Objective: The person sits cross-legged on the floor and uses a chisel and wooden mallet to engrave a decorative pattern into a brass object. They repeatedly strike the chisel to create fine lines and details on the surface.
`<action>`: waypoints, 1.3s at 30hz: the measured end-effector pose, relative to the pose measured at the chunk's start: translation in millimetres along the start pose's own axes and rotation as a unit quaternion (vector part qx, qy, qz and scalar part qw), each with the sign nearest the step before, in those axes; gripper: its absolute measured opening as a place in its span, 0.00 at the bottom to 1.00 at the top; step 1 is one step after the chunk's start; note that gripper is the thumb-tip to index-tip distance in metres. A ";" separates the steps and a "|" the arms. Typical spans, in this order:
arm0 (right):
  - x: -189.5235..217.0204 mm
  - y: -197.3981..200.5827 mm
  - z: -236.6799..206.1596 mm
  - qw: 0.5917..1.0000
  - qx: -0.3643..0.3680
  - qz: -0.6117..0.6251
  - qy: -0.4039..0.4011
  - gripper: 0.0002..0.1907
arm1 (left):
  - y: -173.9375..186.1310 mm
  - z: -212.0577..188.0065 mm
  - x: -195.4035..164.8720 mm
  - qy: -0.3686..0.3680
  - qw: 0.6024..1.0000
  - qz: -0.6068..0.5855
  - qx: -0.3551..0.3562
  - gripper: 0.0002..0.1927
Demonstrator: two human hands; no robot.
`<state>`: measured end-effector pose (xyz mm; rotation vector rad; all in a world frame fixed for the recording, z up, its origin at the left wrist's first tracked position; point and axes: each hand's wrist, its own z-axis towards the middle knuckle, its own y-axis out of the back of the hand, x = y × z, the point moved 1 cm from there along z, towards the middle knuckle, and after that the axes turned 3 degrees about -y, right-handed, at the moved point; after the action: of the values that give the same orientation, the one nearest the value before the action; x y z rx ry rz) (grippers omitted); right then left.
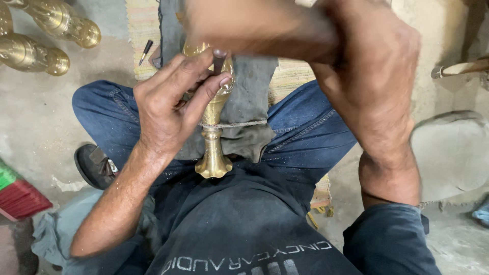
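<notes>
At frame centre, the left hand (pixel 170 102) pinches a small dark punch (pixel 218 61) against the brass vase (pixel 214 122) lying across the lap. The right hand (pixel 372 66), blurred, grips something unclear; chasing seems underway, needing a steady tool.

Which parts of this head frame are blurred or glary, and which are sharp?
Head view: the right hand is smeared by motion blur across the top, so what it grips cannot be told; the left hand, its punch and the brass vase are sharp; soft highlights shine on the brass pieces at top left; light is even, shadows faint.
</notes>
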<state>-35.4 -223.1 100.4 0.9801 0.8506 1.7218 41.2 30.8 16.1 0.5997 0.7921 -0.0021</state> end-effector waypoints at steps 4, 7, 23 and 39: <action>-2.6 -1.9 -1.8 0.994 -0.011 -0.094 0.061 0.21 | -1.7 -0.8 2.7 0.005 1.000 0.018 -0.001 0.14; -4.9 -2.8 -1.8 0.997 -0.006 -0.049 0.052 0.21 | -0.9 -1.6 1.9 -0.040 0.999 0.018 -0.006 0.18; -6.4 -0.9 -0.9 1.000 0.018 0.010 -0.001 0.24 | 2.4 5.2 -6.6 -0.030 1.000 0.002 -0.001 0.17; -7.0 0.9 -4.3 0.998 -0.004 -0.059 0.034 0.21 | -3.6 3.1 0.3 -0.010 1.000 0.020 0.008 0.14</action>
<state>-37.9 -230.4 97.6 0.8535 0.9261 1.6634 42.7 26.3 15.8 0.6292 0.7603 0.0221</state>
